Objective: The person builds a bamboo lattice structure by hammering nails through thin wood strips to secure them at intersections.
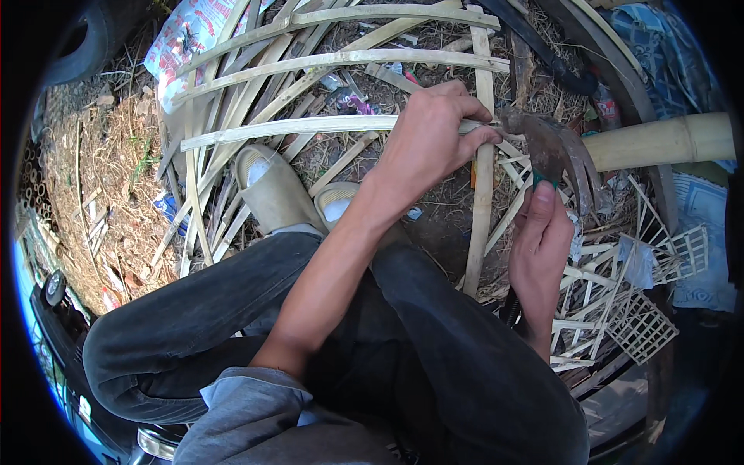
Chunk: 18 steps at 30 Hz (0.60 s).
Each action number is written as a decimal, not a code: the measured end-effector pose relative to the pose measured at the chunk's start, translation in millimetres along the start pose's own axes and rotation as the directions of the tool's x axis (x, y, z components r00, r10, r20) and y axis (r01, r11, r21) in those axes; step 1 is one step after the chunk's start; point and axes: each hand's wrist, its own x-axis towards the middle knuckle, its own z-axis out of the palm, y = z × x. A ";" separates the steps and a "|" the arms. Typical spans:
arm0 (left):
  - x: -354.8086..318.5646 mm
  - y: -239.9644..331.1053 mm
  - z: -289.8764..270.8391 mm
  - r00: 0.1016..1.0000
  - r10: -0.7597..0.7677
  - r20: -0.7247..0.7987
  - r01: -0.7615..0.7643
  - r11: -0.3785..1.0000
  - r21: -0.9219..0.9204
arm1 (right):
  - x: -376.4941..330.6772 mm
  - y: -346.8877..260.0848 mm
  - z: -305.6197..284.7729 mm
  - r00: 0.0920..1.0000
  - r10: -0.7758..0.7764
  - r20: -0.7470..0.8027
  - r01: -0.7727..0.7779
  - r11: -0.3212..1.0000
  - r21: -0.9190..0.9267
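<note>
Centre frame | your left hand [430, 139] is gripping the horizontal bamboo strip [294, 128] | your right hand [542, 232] is holding the hammer [554, 147] just right of it.

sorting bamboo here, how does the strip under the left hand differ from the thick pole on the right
The bamboo strip is thin, flat and split, while the bamboo pole is a thick, whole round culm. The strip is pale and greyish; the pole is yellower and smoother. The left hand grips the strip where it crosses an upright slat; the pole lies untouched behind the hammer held by the right hand. Both run roughly crosswise.
</note>
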 end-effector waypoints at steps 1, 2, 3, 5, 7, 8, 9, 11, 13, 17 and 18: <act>1.2 1.0 0.4 1.000 0.018 0.003 -0.018 1.000 0.000 | 0.8 1.3 0.7 1.000 0.000 -0.003 0.000 1.000 -0.002; 1.5 1.6 0.2 1.000 0.020 0.003 -0.020 1.000 -0.002 | 1.5 3.8 2.0 1.000 -0.005 -0.028 0.005 1.000 0.005; 1.1 2.2 -0.3 1.000 0.007 0.002 -0.007 1.000 0.007 | 2.2 5.1 2.7 0.999 -0.010 -0.054 0.011 1.000 0.012; -0.5 1.9 -3.1 1.000 -0.004 -0.004 0.004 1.000 0.021 | 2.7 4.1 4.7 1.000 -0.017 -0.019 0.017 1.000 -0.001; -2.9 0.6 -5.8 0.999 0.025 -0.021 -0.023 0.995 0.097 | 2.5 7.0 6.4 1.000 -0.026 0.013 0.026 1.000 -0.012; -2.9 -0.1 -6.1 0.999 0.030 -0.025 -0.027 0.995 0.100 | 2.1 13.6 9.5 0.999 -0.039 0.002 0.039 0.999 0.025; -2.8 -0.9 -6.4 0.999 0.034 -0.006 -0.033 0.991 0.128 | 2.6 16.2 10.7 0.999 -0.051 -0.006 0.051 0.998 0.040; -2.4 3.2 -6.5 0.999 0.045 0.015 -0.046 0.988 0.144 | 3.3 20.6 9.1 0.997 -0.070 -0.035 0.072 0.996 0.056; -4.7 7.7 -9.5 0.998 -0.044 0.047 0.036 0.987 0.157 | 2.9 17.9 6.2 0.999 -0.052 -0.017 0.053 0.998 0.034; -8.2 9.8 -10.0 0.996 -0.069 0.055 0.059 0.984 0.171 | -0.8 6.0 1.7 1.000 -0.010 0.028 0.009 0.999 0.033; -8.8 10.2 -9.0 0.995 -0.075 0.059 0.065 0.986 0.153 | -5.3 6.4 0.4 0.998 -0.050 -0.034 0.052 0.996 0.071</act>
